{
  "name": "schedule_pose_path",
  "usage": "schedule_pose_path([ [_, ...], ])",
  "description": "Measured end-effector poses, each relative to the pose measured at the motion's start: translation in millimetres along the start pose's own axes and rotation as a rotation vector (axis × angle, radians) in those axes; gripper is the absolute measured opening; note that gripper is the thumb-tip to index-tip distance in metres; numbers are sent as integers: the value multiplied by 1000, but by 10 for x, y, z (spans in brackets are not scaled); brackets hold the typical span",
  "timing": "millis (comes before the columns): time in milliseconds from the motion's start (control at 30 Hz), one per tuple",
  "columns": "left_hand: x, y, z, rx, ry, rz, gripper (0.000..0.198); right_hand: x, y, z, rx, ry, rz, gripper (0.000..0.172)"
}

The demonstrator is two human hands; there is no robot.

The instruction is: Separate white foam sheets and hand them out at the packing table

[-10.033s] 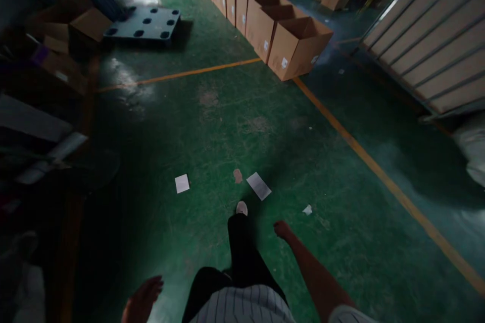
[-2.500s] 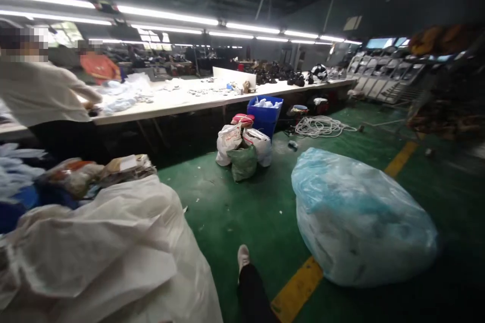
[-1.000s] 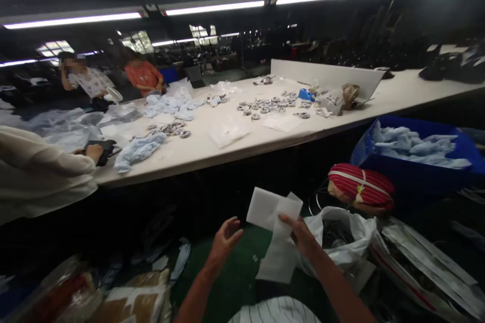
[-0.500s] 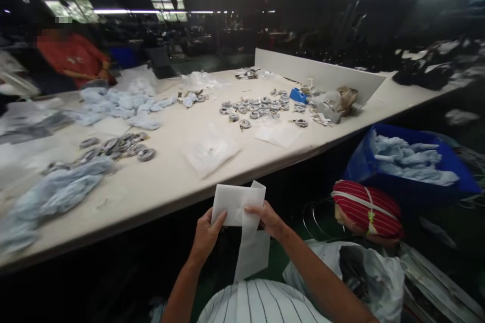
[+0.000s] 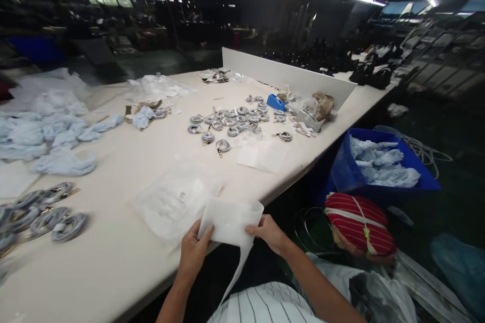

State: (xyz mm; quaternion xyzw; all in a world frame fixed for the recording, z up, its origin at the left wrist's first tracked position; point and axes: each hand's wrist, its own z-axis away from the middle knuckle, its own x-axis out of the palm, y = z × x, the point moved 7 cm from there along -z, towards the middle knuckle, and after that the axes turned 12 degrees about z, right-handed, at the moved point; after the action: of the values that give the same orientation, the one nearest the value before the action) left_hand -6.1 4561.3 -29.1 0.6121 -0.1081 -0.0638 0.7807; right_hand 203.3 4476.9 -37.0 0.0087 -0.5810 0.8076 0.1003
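A thin white sheet (image 5: 225, 219), like packing foam or soft paper, is held folded over itself at the table's front edge. Its left end is pinched by my left hand (image 5: 194, 250), thumb on top. At the other end my right hand (image 5: 271, 233) grips the rounded fold between thumb and fingers. A narrow tail of the sheet hangs down toward my striped shirt. Just behind, a clear plastic bag (image 5: 174, 202) lies flat on the table, close to the sheet. My fingers beneath the sheet are hidden.
Several coiled grey cords (image 5: 235, 118) lie mid-table, others (image 5: 49, 212) at left. Light-blue cloth (image 5: 41, 131) is heaped behind those. A blue tape dispenser (image 5: 276, 102) sits near a white board (image 5: 284, 73). Right of the table are a blue bin (image 5: 420, 176) and red striped bundle (image 5: 359, 222).
The view has swung right and the hands are nearer the plastic bag. The sheet's right part is now folded over in a rounded bend, with a thinner tail hanging.
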Motion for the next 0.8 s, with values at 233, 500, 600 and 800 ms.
schedule_pose_path([
  [233,660,-4,-1084,20,368,318,33,-1493,-432,-1071,100,163,-134,44],
  [500,2108,-349,-2640,-293,510,512,20,-3708,-1116,-1785,167,222,-180,41],
  [600,2297,-619,-3011,-442,635,424,15,-4180,-1082,-2023,153,329,139,46],
  [800,2495,-830,-3340,-566,697,330,15,-4152,-750,-2770,82,401,599,55],
])
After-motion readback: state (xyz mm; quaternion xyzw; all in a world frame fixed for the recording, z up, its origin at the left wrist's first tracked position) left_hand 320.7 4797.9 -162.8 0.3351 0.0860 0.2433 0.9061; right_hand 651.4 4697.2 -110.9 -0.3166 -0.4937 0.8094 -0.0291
